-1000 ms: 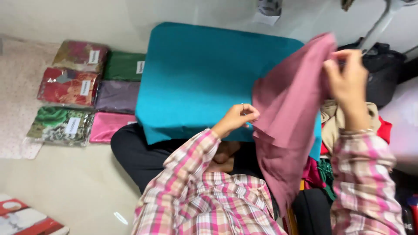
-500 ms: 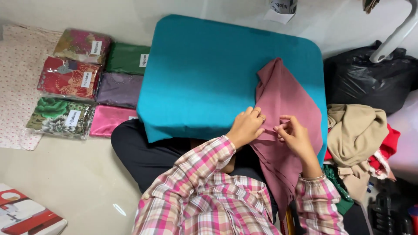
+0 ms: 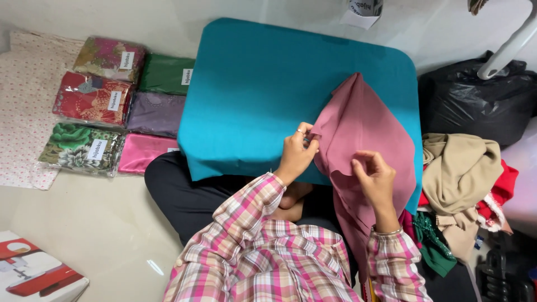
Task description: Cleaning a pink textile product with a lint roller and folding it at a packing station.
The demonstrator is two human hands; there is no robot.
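A dusty-pink cloth (image 3: 363, 128) lies draped over the right part of a teal-covered low table (image 3: 263, 95) and hangs down over my lap. My left hand (image 3: 297, 152) pinches the cloth's left edge near the table's front edge. My right hand (image 3: 376, 180) grips a fold of the same cloth a little lower and to the right. Both arms wear pink plaid sleeves.
Several wrapped, folded fabrics (image 3: 106, 106) lie on the floor left of the table. A pile of beige, red and green clothes (image 3: 464, 184) sits to the right, behind it a black plastic bag (image 3: 475, 100). A red-and-white box (image 3: 33, 274) is at bottom left.
The pink cloth, held up high in my right hand a second ago, has come down onto the table. Both hands have drawn together on its edge.
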